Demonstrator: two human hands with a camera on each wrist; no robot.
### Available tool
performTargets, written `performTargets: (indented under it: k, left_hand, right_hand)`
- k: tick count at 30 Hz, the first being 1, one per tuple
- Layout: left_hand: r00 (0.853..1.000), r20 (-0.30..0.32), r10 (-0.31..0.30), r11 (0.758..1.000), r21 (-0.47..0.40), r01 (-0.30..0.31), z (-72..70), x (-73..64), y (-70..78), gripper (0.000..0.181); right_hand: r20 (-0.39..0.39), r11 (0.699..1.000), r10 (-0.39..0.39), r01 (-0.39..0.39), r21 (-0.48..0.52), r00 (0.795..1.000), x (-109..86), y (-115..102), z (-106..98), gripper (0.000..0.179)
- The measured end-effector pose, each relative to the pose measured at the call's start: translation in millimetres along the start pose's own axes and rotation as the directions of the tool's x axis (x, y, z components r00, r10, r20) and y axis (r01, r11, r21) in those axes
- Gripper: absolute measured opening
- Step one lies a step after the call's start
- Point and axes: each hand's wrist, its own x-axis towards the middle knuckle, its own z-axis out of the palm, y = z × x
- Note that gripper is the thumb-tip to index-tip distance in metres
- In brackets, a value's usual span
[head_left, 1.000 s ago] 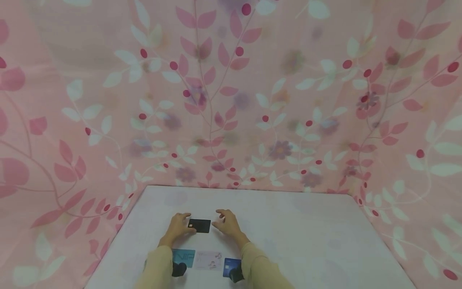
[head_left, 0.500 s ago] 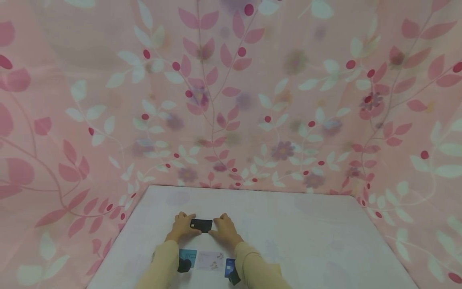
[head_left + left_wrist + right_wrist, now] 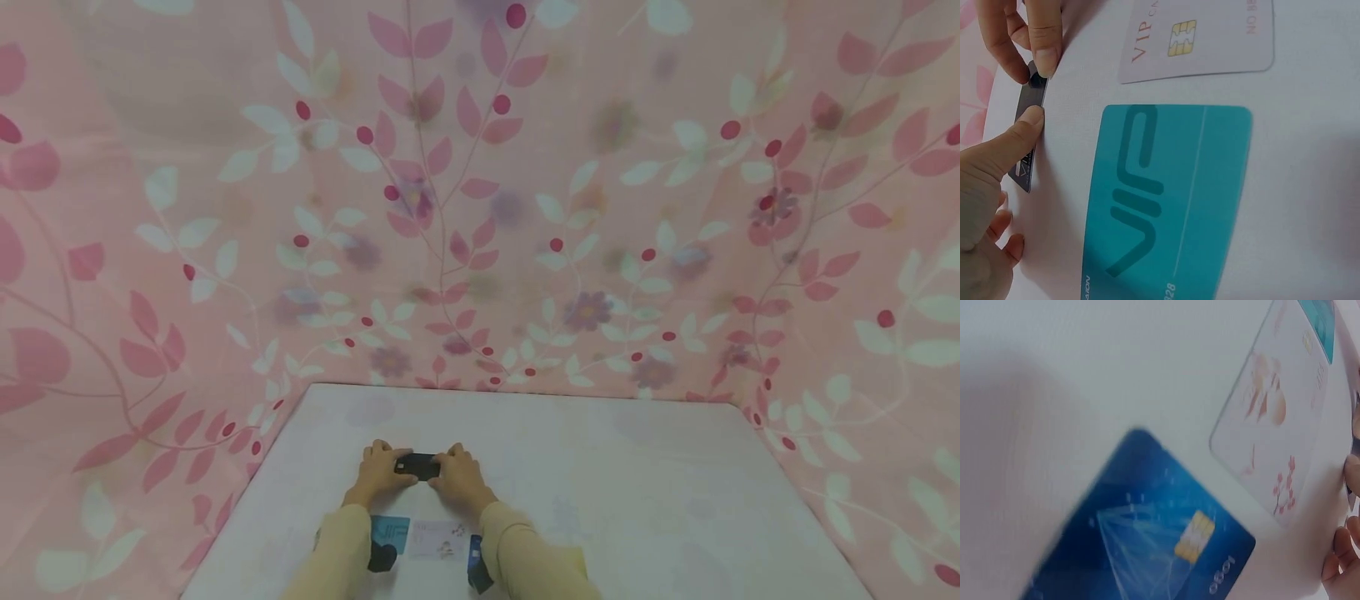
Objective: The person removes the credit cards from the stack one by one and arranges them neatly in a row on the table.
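A black bank card [image 3: 417, 467] with a gold chip lies across between both hands in the head view. My left hand [image 3: 377, 471] holds its left end, thumb at the near edge and a finger at the far edge. At the other end, my right hand [image 3: 459, 477] pinches the card, its fingers overlapping the corner. In the left wrist view the card appears as a narrow dark strip, the left thumb [image 3: 1019, 137] against it. Nearer the body lie a teal VIP card [image 3: 1166, 187], a pale flowered card [image 3: 438, 540] and a blue chip card [image 3: 1154, 531], partly hidden by the right sleeve.
The cards lie on a white tabletop [image 3: 637, 492]. Pink leaf-patterned cloth [image 3: 480, 208] rises behind and at both sides. Dark wrist cameras, one at the left wrist [image 3: 382, 557], overhang the near cards. A yellow patch [image 3: 576, 560] shows beside the right sleeve [image 3: 528, 546].
My right hand has moved left, from apart to gripping the card's right end. The left hand has closed further round the left end. The right forearm now covers more of the blue card.
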Motion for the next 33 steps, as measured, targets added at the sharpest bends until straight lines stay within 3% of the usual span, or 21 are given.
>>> performTargets:
  k: [6, 12, 23, 33]
  left_hand:
    - [0.999, -0.035, -0.028, 0.996, -0.084, 0.025, -1.6, -2.6, 1.9, 0.054]
    - [0.996, -0.017, -0.086, 0.984, -0.156, 0.082, -1.2, -1.6, 0.9, 0.058]
    - [0.993, 0.007, -0.121, 0.977, -0.177, 0.120, -1.9, 0.1, 1.8, 0.063]
    - [0.992, -0.005, -0.126, 0.973, -0.197, 0.122, -1.0, -2.1, 1.7, 0.065]
  right_hand:
    - [-0.002, 0.999, 0.026, -0.026, 0.020, 1.000, -0.4, -4.5, 2.3, 0.045]
    - [0.040, 0.995, 0.095, -0.096, 0.030, 0.995, 2.2, -2.6, 1.7, 0.051]
    - [-0.011, 0.993, 0.059, -0.057, 0.105, 0.998, 7.2, -1.6, 1.7, 0.047]
    - [-0.016, 0.954, 0.071, -0.063, 0.292, 0.997, 1.1, -2.7, -3.4, 0.048]
